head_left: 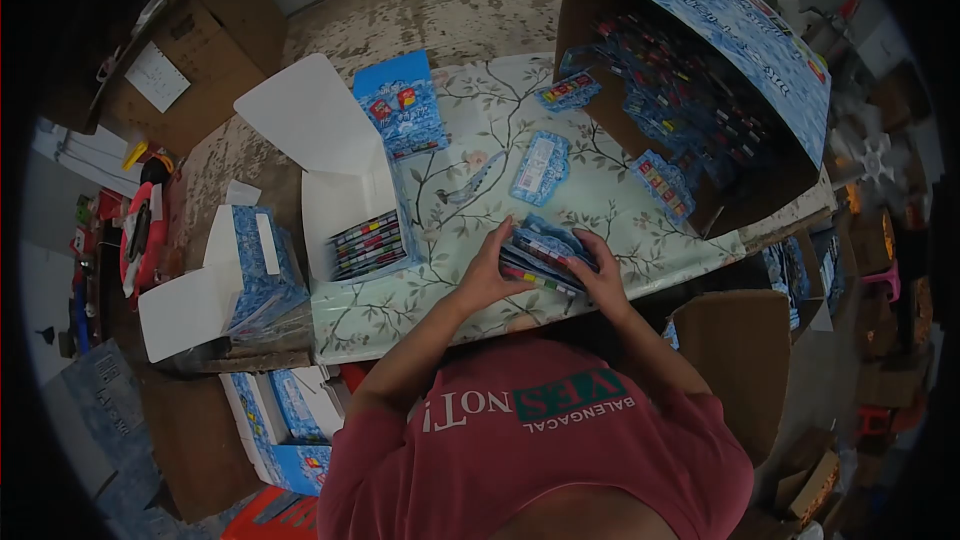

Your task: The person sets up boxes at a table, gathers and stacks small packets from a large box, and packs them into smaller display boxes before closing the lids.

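Between my two hands is a stack of small flat blue packets (543, 248) with coloured edges, held just above the floral tablecloth near the table's front edge. My left hand (488, 272) grips the stack's left side, thumb at the near edge. My right hand (601, 278) is wrapped round its right side. Just beyond them a single packet (541, 168) lies flat on the cloth. To the left stands an open white-lined box (318, 198) with a row of similar packets (366, 245) inside.
A large carton (730, 20) lies on its side at right, filled with packets; a few loose ones (662, 186) lie by its mouth. A closed blue box (402, 105) stands at the back. Another opened box (268, 265) is at left. Brown cardboard (727, 365) stands below the table's right.
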Motion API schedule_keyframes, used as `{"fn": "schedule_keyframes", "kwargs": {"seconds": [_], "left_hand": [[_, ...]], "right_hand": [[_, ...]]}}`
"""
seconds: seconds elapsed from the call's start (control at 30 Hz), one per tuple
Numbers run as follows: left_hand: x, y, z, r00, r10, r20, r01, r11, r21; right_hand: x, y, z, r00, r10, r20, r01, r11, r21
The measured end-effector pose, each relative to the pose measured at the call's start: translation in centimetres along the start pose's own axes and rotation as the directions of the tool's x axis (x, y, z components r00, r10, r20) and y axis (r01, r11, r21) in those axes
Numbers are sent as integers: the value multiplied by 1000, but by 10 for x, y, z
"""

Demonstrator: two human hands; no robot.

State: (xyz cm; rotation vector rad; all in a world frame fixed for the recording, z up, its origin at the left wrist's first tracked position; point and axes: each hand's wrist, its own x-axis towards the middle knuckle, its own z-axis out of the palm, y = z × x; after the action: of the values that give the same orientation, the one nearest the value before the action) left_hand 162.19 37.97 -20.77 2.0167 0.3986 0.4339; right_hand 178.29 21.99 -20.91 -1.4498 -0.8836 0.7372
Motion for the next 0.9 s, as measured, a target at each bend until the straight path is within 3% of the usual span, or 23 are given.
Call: {"fn": "schedule_keyframes", "kwargs": {"seconds": [0.07, 0.13, 0.2, 0.23, 0.27, 0.3, 0.33, 0.37, 0.4, 0.43, 0.5, 0.53, 0.57, 0.67, 0.73, 0.77, 0.83, 0.87, 0.9], "left_hand": [[-3, -1, 1, 998, 44, -35, -44, 999, 2], [-7, -10, -12, 987, -5, -162, 19, 996, 90], [-11, -15, -23, 982, 13, -189, 2, 997, 80], [-13, -13, -28, 982, 68, -177, -31, 978, 205], [-16, -12, -33, 980, 117, -158, -60, 943, 326], [-16, -14, -34, 980, 110, -165, -50, 942, 331], [-11, -15, -34, 983, 162, -82, -112, 897, 427], [-5, -16, -34, 978, 206, 7, -181, 840, 511], [0, -15, -36, 979, 206, 3, -178, 841, 512], [6, -14, -37, 977, 207, 42, -197, 821, 535], [18, -12, -35, 974, 214, 79, -221, 798, 561], [24, -12, -31, 985, 166, 41, -167, 878, 449], [29, -10, -28, 994, 112, 9, -108, 940, 325], [40, -6, -25, 994, 101, -39, -89, 966, 241], [44, -8, -23, 982, 152, -110, -113, 948, 299], [43, -10, -21, 965, 201, -169, -131, 925, 356], [44, -18, -21, 970, 146, -195, -75, 940, 332], [43, -22, -21, 971, 92, -220, -19, 950, 311], [43, -25, -21, 973, 91, -214, -21, 952, 306]], "right_hand": [[6, 3, 18, 998, 22, -61, -16, 995, 98], [25, -2, 34, 983, -28, 179, 17, 998, 63], [55, -6, 28, 944, 65, 324, -126, 977, 171], [72, -8, 18, 913, 84, 400, -182, 960, 214], [89, -5, 12, 930, 42, 366, -86, 991, 106], [105, -11, 1, 950, -20, 313, 78, 982, -173], [119, -17, -9, 955, -99, 278, 219, 869, -444], [134, -14, -16, 953, -99, 285, 223, 869, -442], [148, -9, -23, 918, -205, 339, 395, 533, -748], [159, -3, -28, 863, -271, 427, 460, 71, -885], [175, 2, -32, 819, -253, 515, 537, 25, -843], [183, 4, -33, 768, -228, 598, 611, -15, -791], [189, 1, -32, 766, -230, 601, 613, -19, -790], [198, -17, -25, 743, -201, 638, 661, 76, -746], [188, -49, -13, 839, -75, 539, 542, 42, -839], [181, -49, -11, 839, -71, 539, 542, 43, -839], [163, -47, -11, 865, 204, 458, 384, 315, -868], [154, -46, -14, 867, 209, 453, 379, 316, -870], [143, -46, -19, 851, 199, 486, 352, 472, -808]]}}
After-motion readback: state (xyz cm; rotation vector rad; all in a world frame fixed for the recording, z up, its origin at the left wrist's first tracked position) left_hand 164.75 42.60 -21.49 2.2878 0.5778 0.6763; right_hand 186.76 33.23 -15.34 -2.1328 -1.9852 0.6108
